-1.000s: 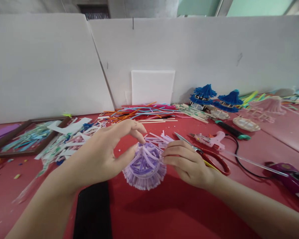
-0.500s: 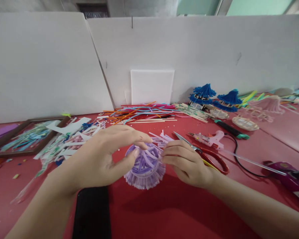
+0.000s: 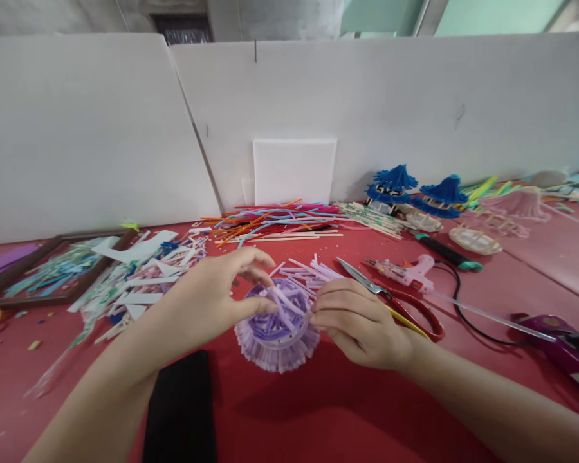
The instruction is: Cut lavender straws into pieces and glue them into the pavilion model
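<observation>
A round purple craft piece, fringed with short lilac strips round its lower edge and with loose lilac strips across its top, sits in front of me. My left hand reaches over its left side, thumb at the top strips, curved fingers apart from the thumb. On the right, the fingers of my right hand are pinched together at the craft's edge, where the end of a strip seems to lie; the fingertips partly hide it. Cut lilac strips lie just behind the craft.
Red-handled scissors and a pink glue gun lie to the right, a purple glue gun farther out. A black phone-like slab is near my left forearm. Coloured stems lie behind; paper scraps are at left.
My left hand has drawn back slightly to the left, its fingers lifting away from the thumb and off the craft's top. The craft has shifted slightly left; my right hand stays at its edge.
</observation>
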Tool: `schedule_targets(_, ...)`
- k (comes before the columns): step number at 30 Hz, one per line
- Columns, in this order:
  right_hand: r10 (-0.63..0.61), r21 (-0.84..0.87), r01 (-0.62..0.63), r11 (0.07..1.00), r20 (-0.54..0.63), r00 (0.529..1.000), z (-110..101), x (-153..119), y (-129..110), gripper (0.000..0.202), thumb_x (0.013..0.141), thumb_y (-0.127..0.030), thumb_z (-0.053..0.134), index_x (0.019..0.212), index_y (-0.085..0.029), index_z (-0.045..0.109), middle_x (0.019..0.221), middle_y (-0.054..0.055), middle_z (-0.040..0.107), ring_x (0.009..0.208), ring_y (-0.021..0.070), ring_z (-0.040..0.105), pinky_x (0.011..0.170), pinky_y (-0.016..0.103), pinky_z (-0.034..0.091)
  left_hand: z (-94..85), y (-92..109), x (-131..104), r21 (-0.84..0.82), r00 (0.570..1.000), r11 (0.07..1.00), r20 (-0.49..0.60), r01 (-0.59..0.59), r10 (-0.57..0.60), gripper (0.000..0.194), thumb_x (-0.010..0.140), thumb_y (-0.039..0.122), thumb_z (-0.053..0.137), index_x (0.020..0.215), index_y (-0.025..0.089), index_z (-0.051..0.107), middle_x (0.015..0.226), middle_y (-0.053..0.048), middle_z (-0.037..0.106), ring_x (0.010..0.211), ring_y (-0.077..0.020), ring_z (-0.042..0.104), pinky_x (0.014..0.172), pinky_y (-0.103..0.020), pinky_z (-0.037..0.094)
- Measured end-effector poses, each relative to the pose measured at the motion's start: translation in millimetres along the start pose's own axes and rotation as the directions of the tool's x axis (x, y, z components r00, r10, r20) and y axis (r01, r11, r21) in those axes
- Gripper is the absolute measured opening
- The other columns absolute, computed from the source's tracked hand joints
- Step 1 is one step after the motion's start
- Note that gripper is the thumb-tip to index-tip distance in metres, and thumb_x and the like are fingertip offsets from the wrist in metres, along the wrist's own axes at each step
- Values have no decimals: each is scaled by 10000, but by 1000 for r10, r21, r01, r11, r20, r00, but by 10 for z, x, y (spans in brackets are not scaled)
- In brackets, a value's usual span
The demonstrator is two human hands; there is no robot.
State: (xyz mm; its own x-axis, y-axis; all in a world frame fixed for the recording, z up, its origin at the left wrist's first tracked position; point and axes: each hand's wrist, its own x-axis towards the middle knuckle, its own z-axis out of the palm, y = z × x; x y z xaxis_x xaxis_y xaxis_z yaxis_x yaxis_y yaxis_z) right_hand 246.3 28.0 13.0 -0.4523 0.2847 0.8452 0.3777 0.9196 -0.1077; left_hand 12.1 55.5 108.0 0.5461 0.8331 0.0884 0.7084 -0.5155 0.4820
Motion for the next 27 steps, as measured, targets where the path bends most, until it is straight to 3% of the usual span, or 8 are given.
schedule_targets(9, 4, 63, -3, 998, -14, 1000, 15, -4, -46, 91, 869, -159, 625, 936, -126, 676, 845, 73, 707, 849, 166, 639, 810, 336, 575, -13, 67, 23, -185, 993, 980, 106, 67, -47, 336, 748, 288, 708, 1065, 253, 604, 1066, 4, 723, 1028, -193, 672, 905, -294, 503)
schedule_targets(13, 16, 80, -14, 997, -19, 1000, 12, 9, -82, 93, 860, -125, 621, 930, -115, 683, 832, 77, 707, 830, 163, 632, 786, 334, 576, -12, 78, 3, -164, 991, 984, 120, 76, -57, 430, 699, 357, 756, 1084, 265, 592, 1088, 14, 715, 1061, -199, 651, 913, -289, 490)
schedule_targets(21, 11, 80, -9, 997, -36, 999, 20, 32, -144, 86, 860, -121, 623, 908, -104, 692, 806, 76, 710, 809, 162, 644, 762, 322, 580, 12, 89, -5, -100, 995, 994, 99, 43, -33, 403, 702, 276, 738, 1073, 274, 582, 1072, 38, 722, 1047, -186, 655, 899, -266, 475)
schedule_targets(27, 8, 65, -6, 998, -24, 1000, 24, 52, -154, 117, 891, -141, 589, 881, -103, 699, 803, 78, 709, 829, 163, 629, 782, 310, 574, 7, 84, -26, -140, 983, 986, 172, 86, -61, 437, 774, 282, 669, 1189, 268, 534, 1184, 12, 693, 1122, -176, 632, 871, -235, 489)
